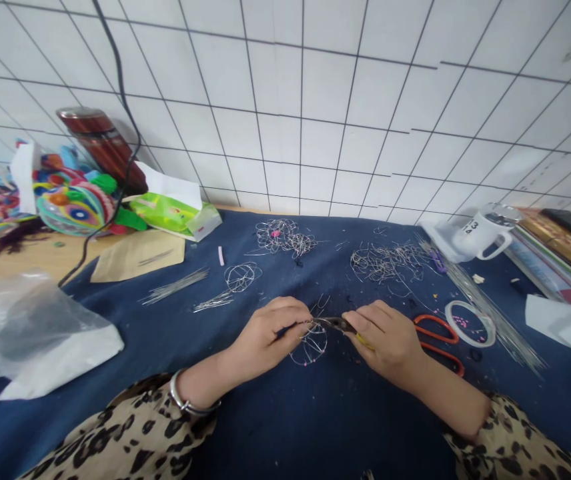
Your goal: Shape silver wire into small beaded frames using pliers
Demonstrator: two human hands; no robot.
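Note:
My left hand [265, 333] is closed in a pinch on a small round wire frame [309, 345] with pink beads, held just above the dark blue cloth [315, 420]. My right hand [385, 337] is wrapped round small pliers [336, 324] with a yellow handle. The plier jaws point left and meet the top of the wire frame at my left fingertips. A silver bangle sits on my left wrist.
Finished wire shapes [285, 237] and a loose wire pile [388, 261] lie further back. Orange scissors [438, 337] and a tape ring [470, 323] sit right of my hand. Straight wire bundles [175, 287], a white mug [483, 233], a plastic bag [30, 333], colourful craft items [73, 200] and a tiled wall surround them.

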